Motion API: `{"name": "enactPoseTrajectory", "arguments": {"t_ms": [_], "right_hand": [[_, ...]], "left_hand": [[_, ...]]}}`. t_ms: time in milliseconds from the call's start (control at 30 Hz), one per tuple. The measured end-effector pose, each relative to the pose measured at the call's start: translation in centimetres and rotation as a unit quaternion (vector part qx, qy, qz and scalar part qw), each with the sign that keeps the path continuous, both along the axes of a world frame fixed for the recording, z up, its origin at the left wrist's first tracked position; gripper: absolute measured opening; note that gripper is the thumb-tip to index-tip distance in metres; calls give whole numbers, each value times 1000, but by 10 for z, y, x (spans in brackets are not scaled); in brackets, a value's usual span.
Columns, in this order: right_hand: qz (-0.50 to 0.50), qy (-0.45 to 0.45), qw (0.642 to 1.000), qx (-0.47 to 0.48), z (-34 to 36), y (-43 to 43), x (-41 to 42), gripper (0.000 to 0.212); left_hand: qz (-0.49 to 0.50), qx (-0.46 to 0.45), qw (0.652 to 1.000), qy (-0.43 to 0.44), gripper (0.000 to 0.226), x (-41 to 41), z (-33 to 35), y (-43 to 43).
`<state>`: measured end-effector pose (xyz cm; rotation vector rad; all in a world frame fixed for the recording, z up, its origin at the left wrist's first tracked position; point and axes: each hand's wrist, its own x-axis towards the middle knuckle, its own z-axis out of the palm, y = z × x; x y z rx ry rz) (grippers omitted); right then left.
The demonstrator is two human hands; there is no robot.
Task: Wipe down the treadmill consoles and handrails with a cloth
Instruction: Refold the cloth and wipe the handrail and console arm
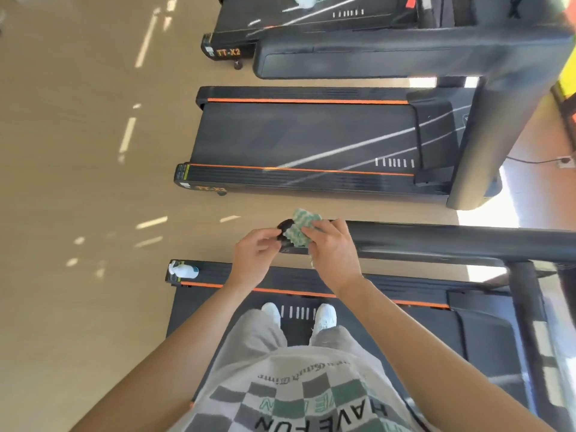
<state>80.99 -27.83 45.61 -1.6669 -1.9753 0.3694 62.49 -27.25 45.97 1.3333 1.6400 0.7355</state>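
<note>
While the end of the rail (pixel 436 241) is wiped, the cloth (pixel 300 229) is held on it by the right hand (pixel 333 254), with fingers curled over the cloth. The rail tip is pinched by the left hand (pixel 255 257). Next, the cloth likely needs to be slid along the rail with a firm grip. A spray bottle (pixel 182 271) is seen on the treadmill (pixel 280 275) edge.

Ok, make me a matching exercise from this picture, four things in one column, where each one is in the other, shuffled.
1 cloth
2 spray bottle
3 shoes
4 left hand

A on the belt
B lying on the treadmill's rear corner
C under the right hand, on the handrail
D at the handrail's tip

Pairs: 1-C, 2-B, 3-A, 4-D
</note>
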Motion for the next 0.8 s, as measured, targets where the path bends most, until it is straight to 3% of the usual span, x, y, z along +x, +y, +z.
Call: {"name": "enactPoseTrajectory", "arguments": {"t_ms": [100, 200, 333, 633, 800], "right_hand": [[34, 37, 999, -9, 3, 14, -15, 28], [67, 5, 997, -21, 2, 21, -20, 29], [72, -45, 996, -4, -2, 21, -17, 39], [-143, -73, 987, 5, 3, -6, 47, 37], [-255, -92, 962, 6, 5, -18, 90, 38]], "left_hand": [[30, -22, 999, -37, 32, -8, 9, -4], [39, -30, 997, -62, 34, -12, 14, -1], [-52, -34, 998, -7, 29, -14, 5, 13], [-272, 108, 940, 175, 39, 21, -2, 46], [-314, 152, 912, 217, 36, 32, -3, 54]]}}
